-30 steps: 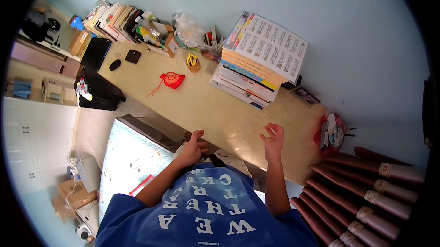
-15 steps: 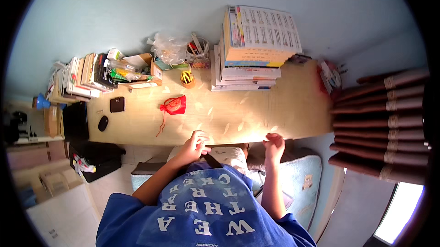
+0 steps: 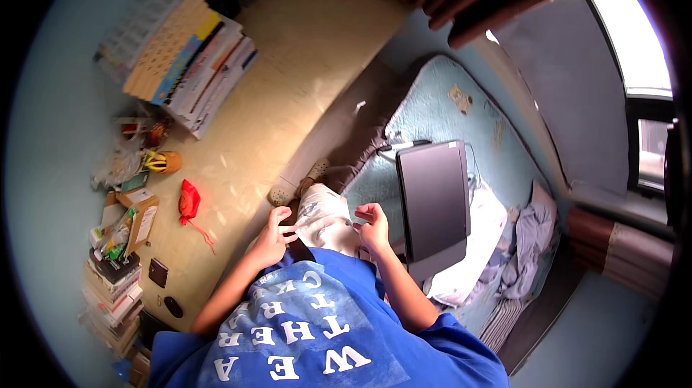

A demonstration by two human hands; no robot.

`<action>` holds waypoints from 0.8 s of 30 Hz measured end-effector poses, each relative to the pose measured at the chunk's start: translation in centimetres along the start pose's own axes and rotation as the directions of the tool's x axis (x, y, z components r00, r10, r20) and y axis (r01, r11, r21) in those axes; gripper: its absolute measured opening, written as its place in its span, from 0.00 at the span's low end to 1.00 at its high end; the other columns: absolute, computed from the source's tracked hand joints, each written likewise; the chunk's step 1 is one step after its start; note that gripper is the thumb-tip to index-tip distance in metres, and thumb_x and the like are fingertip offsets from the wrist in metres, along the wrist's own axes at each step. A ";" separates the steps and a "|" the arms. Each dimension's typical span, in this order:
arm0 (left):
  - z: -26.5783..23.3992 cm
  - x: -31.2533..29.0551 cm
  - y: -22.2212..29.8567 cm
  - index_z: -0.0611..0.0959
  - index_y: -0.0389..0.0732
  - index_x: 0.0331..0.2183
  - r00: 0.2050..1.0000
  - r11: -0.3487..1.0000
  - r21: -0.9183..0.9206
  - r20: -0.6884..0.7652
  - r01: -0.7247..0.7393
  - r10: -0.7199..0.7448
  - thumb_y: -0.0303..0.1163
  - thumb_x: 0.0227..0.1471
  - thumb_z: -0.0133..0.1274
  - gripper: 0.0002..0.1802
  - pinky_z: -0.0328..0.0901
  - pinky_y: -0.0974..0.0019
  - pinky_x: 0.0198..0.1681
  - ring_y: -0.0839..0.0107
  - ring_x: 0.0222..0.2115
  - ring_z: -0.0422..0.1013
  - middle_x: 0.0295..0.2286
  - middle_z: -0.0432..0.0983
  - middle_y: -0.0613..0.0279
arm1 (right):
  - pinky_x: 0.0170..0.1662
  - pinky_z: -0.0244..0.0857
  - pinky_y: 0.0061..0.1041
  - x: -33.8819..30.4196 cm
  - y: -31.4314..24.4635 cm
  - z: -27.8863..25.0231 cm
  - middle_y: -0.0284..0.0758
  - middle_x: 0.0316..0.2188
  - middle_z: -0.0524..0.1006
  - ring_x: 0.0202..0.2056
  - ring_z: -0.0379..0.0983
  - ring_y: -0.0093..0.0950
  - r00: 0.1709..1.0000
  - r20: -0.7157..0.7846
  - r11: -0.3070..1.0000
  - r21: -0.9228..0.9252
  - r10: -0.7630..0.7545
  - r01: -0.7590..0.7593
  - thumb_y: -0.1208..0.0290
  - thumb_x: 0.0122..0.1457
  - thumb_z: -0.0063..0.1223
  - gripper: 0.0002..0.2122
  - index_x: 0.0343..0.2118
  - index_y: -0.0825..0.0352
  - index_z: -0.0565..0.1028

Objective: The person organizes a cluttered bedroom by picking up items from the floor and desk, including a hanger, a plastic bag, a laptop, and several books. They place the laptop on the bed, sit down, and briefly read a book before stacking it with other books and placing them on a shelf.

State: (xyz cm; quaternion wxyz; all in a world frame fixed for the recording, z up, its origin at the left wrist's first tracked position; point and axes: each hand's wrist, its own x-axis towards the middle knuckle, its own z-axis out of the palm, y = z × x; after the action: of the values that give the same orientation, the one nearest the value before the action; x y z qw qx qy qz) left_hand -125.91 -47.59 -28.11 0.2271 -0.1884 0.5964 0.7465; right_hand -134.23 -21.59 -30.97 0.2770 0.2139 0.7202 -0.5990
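My left hand (image 3: 272,238) hovers in front of my blue shirt, above my lap, with its fingers apart and nothing in it. Opposite it, my right hand (image 3: 373,226) is raised with loosely bent fingers, thumb apart, and also holds nothing. White patterned shorts (image 3: 324,224) show between the two. Closest to my right hand is a dark, flat rectangular panel like a monitor (image 3: 436,197), standing at the bed. On the desk (image 3: 249,150) to the left lies a red drawstring pouch (image 3: 189,202), apart from my left hand.
A tall book stack (image 3: 187,64), a yellow-topped pot (image 3: 166,162), an open carton (image 3: 144,219), a brown wallet (image 3: 158,271) and a black oval item (image 3: 173,306) are on the desk. The bed (image 3: 432,110) at right bears a pillow (image 3: 472,244) and crumpled clothes (image 3: 530,240).
My view has turned to the right, bringing the bed and dark panel into sight and swinging the desk leftward. My hands are closer together now, and my right hand's fingers have loosened.
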 end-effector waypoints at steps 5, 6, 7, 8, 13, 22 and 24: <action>2.0 1.5 -2.9 0.52 0.42 0.56 0.969 0.972 0.043 0.079 0.232 -0.235 0.04 0.39 0.29 0.41 0.65 0.52 0.53 0.52 0.54 0.61 0.57 0.49 0.46 | 0.44 0.70 0.31 -1.8 6.2 -4.0 0.37 0.41 0.71 0.45 0.70 0.29 0.971 -0.158 0.981 0.104 0.181 -0.166 0.94 0.41 0.28 0.20 0.36 0.67 0.67; 2.6 1.9 -4.0 0.53 0.43 0.56 0.959 0.961 0.033 0.063 0.276 -0.277 0.03 0.38 0.29 0.41 0.65 0.52 0.52 0.53 0.55 0.60 0.57 0.49 0.49 | 0.43 0.70 0.30 -1.9 7.1 -4.5 0.37 0.36 0.73 0.42 0.71 0.28 0.945 -0.247 0.974 0.125 0.215 -0.189 0.94 0.43 0.30 0.18 0.33 0.68 0.68; 3.0 2.9 -5.1 0.55 0.41 0.54 0.958 0.961 0.070 0.084 0.269 -0.275 0.04 0.40 0.32 0.39 0.66 0.53 0.51 0.53 0.55 0.61 0.57 0.51 0.49 | 0.40 0.70 0.28 -1.4 7.6 -5.6 0.36 0.34 0.74 0.38 0.72 0.27 0.972 -0.231 0.994 0.103 0.050 -0.027 0.93 0.44 0.31 0.16 0.32 0.69 0.69; 3.3 3.1 -6.4 0.58 0.40 0.53 0.936 0.937 0.097 0.079 0.335 -0.343 0.04 0.41 0.34 0.36 0.67 0.55 0.50 0.53 0.54 0.61 0.56 0.52 0.49 | 0.38 0.71 0.26 -1.6 7.9 -7.0 0.36 0.31 0.74 0.34 0.73 0.25 0.967 -0.255 0.996 0.085 0.017 0.005 0.93 0.46 0.33 0.14 0.31 0.69 0.69; 6.5 6.4 -11.8 0.69 0.35 0.42 0.943 0.962 -0.029 0.208 0.272 -0.260 0.05 0.41 0.33 0.25 0.69 0.63 0.47 0.62 0.45 0.72 0.39 0.73 0.55 | 0.31 0.67 0.18 0.8 6.7 -18.3 0.31 0.26 0.72 0.25 0.69 0.19 0.723 -0.581 0.918 -0.119 -0.373 0.378 0.89 0.53 0.40 0.08 0.28 0.68 0.70; 12.5 14.9 -20.0 0.68 0.35 0.42 0.928 0.997 0.069 0.367 0.033 -0.056 0.08 0.40 0.33 0.25 0.67 0.65 0.47 0.67 0.42 0.72 0.40 0.72 0.54 | 0.53 0.56 0.39 0.7 17.0 -32.4 0.46 0.45 0.70 0.48 0.65 0.43 0.266 -0.637 0.559 -0.766 -0.723 -0.317 0.60 0.55 0.56 0.22 0.47 0.71 0.69; 14.5 15.9 -21.2 0.69 0.34 0.42 0.916 0.989 0.138 0.400 -0.043 -0.016 0.10 0.43 0.36 0.21 0.67 0.66 0.47 0.68 0.42 0.72 0.39 0.72 0.55 | 0.57 0.53 0.38 -0.7 21.2 -33.3 0.47 0.49 0.68 0.51 0.63 0.44 0.228 -0.730 0.630 -0.675 -0.644 -0.384 0.58 0.54 0.57 0.26 0.50 0.72 0.66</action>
State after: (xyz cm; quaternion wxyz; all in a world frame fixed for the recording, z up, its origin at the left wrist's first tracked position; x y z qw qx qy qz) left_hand -127.23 -27.68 -50.74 0.3518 -0.0108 0.5911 0.7258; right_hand -124.93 15.18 -41.96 -0.2277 0.3224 0.9188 0.0092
